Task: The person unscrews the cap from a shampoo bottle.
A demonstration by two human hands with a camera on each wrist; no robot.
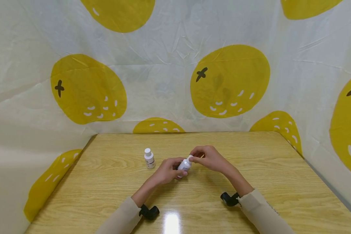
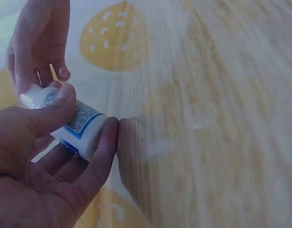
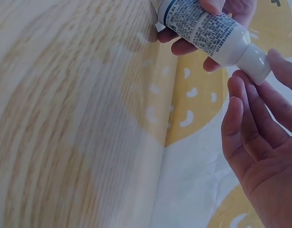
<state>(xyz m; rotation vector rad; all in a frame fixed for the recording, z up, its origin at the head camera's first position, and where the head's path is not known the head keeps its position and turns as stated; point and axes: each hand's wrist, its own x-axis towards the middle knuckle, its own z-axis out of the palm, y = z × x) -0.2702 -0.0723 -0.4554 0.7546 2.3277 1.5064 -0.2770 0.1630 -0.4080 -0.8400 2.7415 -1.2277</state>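
My left hand (image 1: 167,171) grips a small white bottle (image 1: 185,165) by its body, thumb on one side and fingers round the other. The bottle is tilted, its neck toward my right hand (image 1: 212,159). In the right wrist view the bottle's label (image 3: 200,26) carries dense small print, and the white cap (image 3: 254,64) sits on the neck. My right thumb and fingertips pinch that cap. A blue band (image 2: 82,128) runs near the bottle's base in the left wrist view. To the left of my left hand, a second white bottle (image 1: 149,159) stands upright with its cap on.
Both bottles are over a wood-grain table (image 1: 105,182). A white cloth (image 1: 158,84) with yellow fruit prints hangs behind and at the sides of it. Black wrist devices (image 1: 149,213) are worn at both sleeves.
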